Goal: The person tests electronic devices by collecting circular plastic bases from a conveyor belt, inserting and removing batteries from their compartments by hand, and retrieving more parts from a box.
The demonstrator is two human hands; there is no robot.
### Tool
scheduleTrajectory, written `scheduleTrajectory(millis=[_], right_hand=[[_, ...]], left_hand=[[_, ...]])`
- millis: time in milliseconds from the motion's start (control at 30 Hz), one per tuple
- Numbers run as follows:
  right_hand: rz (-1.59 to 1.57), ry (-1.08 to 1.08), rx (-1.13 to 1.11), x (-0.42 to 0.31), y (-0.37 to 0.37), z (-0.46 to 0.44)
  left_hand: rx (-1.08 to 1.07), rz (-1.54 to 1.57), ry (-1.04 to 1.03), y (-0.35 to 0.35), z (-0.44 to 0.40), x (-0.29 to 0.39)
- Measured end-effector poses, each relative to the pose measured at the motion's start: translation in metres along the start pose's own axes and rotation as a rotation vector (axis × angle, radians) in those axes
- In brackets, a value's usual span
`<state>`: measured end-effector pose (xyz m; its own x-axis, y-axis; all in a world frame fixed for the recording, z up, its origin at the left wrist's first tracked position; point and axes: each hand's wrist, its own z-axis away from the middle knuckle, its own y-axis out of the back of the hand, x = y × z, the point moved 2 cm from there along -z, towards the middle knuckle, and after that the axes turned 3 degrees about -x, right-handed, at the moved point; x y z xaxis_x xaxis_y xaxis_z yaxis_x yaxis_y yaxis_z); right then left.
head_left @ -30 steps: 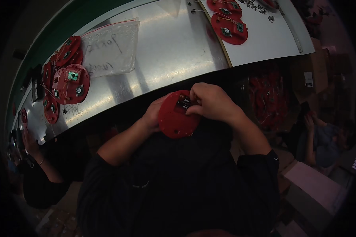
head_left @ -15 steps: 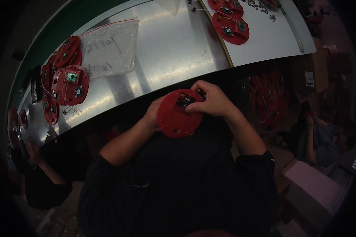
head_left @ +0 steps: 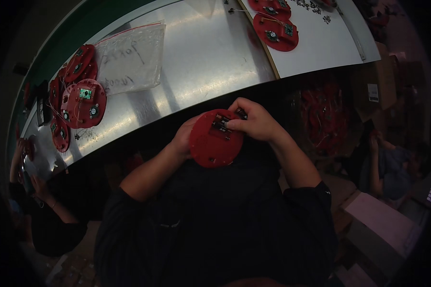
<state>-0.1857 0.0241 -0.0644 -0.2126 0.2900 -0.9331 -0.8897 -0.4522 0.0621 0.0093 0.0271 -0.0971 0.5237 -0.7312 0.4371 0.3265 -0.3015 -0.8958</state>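
A round red plastic disc (head_left: 210, 148) faces up in front of my chest, just off the bench edge. My left hand (head_left: 182, 136) is closed on its left side, with most of the fingers hidden behind it. Near the disc's top is a battery compartment with small dark batteries (head_left: 220, 122) in it. The thumb of my right hand (head_left: 257, 122) presses on these batteries from the right. Between that hand's curled fingers sits another dark battery (head_left: 242, 113).
Several red discs with circuit boards (head_left: 85, 103) are piled on the metal bench (head_left: 206, 57), beside a clear plastic bag (head_left: 129, 60). More discs (head_left: 275, 32) and small metal parts lie on a white board (head_left: 321, 52). Co-workers' hands (head_left: 42, 189) show at left and right.
My right thumb has shifted slightly up and along the compartment, uncovering more of the batteries. The disc stays in my left hand, nearly still.
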Motion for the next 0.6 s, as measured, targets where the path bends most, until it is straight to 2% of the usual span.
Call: scheduleTrajectory(millis=[100, 200, 267, 300, 367, 433, 500, 567, 600], right_hand=[[-0.078, -0.001, -0.007, 0.001, -0.003, 0.0], [0.004, 0.005, 0.024, -0.001, -0.001, 0.001], [-0.123, 0.104, 0.169, 0.003, 0.0, 0.003], [-0.119, 0.104, 0.173, 0.004, 0.002, 0.006], [-0.447, 0.188, 0.092, 0.003, 0.006, 0.013], [-0.373, 0.165, 0.129, 0.002, 0.004, 0.018], [-0.297, 0.137, 0.166, 0.0, 0.0, 0.023], [0.024, 0.295, 0.26, -0.008, -0.002, 0.027], [0.027, 0.293, 0.259, -0.01, -0.002, 0.029]], left_hand=[[0.045, -0.036, -0.014, 0.002, 0.001, -0.002], [0.047, 0.031, -0.028, 0.004, 0.001, -0.002], [0.038, 0.021, -0.053, 0.003, 0.002, 0.0], [0.029, 0.008, -0.073, 0.003, 0.001, 0.001], [0.024, 0.037, -0.064, 0.003, 0.0, 0.001], [0.02, 0.069, -0.059, 0.003, 0.001, 0.002], [0.053, -0.028, -0.07, 0.003, 0.002, 0.002], [0.07, -0.001, -0.054, 0.004, 0.002, 0.001], [0.097, 0.022, -0.037, 0.004, 0.003, 0.0]])
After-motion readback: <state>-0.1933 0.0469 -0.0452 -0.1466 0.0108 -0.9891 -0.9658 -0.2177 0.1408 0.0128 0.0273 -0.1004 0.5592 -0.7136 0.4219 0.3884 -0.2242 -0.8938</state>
